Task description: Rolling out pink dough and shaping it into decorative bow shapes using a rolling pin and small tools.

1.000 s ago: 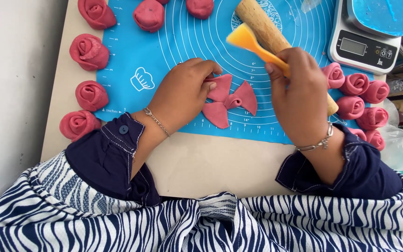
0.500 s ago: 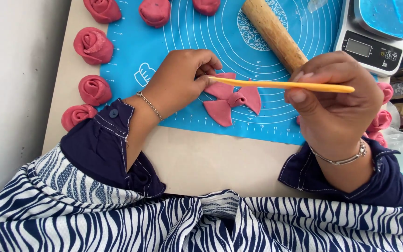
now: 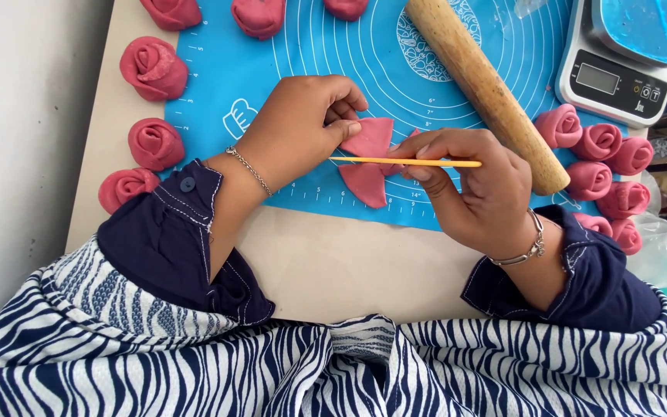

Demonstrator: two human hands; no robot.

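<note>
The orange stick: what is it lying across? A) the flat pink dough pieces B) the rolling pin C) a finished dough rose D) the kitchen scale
A: the orange stick, held in the right hand, lies across the flat pink dough pieces on the blue mat, while the left hand steadies them.

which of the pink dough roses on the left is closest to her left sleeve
The lowest dough rose on the left, off the blue mat on the bare board; it nearly touches the left cuff, while the others sit farther up.
</note>
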